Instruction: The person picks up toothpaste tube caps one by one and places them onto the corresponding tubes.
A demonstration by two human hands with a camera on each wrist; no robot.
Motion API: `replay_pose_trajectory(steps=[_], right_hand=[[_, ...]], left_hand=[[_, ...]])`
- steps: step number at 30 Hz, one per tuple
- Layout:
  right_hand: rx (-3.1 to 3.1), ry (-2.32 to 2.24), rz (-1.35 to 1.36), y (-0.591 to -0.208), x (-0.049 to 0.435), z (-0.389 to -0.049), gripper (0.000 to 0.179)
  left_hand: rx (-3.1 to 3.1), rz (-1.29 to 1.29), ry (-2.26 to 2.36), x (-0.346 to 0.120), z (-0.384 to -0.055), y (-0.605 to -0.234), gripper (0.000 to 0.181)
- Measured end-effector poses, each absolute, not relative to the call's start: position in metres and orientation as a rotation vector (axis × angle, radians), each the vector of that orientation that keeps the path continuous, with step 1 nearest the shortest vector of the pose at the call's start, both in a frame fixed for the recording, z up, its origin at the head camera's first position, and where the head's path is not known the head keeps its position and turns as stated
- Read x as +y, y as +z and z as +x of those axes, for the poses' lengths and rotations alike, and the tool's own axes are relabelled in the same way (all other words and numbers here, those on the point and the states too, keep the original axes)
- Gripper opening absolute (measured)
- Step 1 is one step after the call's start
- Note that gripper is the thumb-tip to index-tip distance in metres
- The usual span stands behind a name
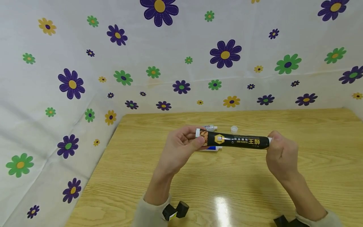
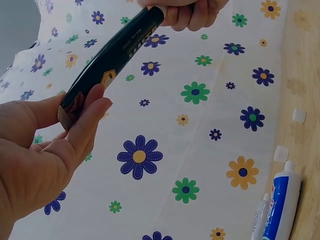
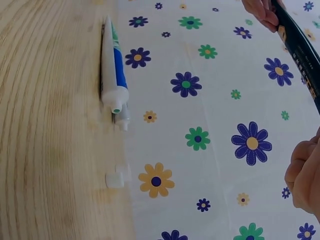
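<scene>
A black toothpaste tube (image 1: 238, 140) with gold lettering is held level above the table between both hands. My left hand (image 1: 181, 145) pinches its flat tail end between thumb and fingers. At the other end, the curled fingers of my right hand (image 1: 282, 154) grip the white tip, which they mostly hide. In the left wrist view the tube (image 2: 112, 62) slants up from the left hand (image 2: 55, 145) to the right hand (image 2: 192, 15). The right wrist view shows only part of the tube (image 3: 299, 45).
Behind the held tube, a white-and-blue toothpaste tube (image 1: 214, 148) and a smaller pale tube (image 1: 210, 128) lie on the wooden table (image 1: 127, 176). White caps (image 2: 299, 115) lie near them. A flowered cloth (image 1: 193, 41) hangs along the table's back and left.
</scene>
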State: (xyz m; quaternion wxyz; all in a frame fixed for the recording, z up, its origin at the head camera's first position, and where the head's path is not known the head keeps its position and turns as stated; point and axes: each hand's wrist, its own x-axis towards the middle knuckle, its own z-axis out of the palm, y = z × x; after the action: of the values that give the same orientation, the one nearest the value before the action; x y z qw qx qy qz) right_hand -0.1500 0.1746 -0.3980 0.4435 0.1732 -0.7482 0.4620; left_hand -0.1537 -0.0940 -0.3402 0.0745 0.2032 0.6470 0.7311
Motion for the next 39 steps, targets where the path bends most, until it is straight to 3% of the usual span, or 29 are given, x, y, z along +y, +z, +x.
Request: replay_pose_trajectory(steps=[6,13,20,29,39], right_hand=[[-1.939,1.45,0.331,-0.391,0.175,-0.141,0.041],[-2.204,1.646,0.217,-0.378,0.173,-0.14,0.053],[-2.45,1.767,0.203,-0.376,0.175,-0.14,0.052],[-2.379,1.935,0.154,-0.378,0.175,-0.142,0.042],[-2.291,2.071,0.313,-0.378,0.184,-0.144,0.029]], left_hand=[[2.105,0.787,2.155,-0.092,-0.152,-0.343,0.025],[2.256,0.938,2.052,-0.099,-0.161,-0.348,0.03],[2.304,0.846,1.983,-0.107,-0.168,-0.351,0.045],[2.364,0.686,1.921,-0.101,-0.172,-0.356,0.029],[2.369,0.626,1.818,-0.104,-0.174,-0.359,0.031]])
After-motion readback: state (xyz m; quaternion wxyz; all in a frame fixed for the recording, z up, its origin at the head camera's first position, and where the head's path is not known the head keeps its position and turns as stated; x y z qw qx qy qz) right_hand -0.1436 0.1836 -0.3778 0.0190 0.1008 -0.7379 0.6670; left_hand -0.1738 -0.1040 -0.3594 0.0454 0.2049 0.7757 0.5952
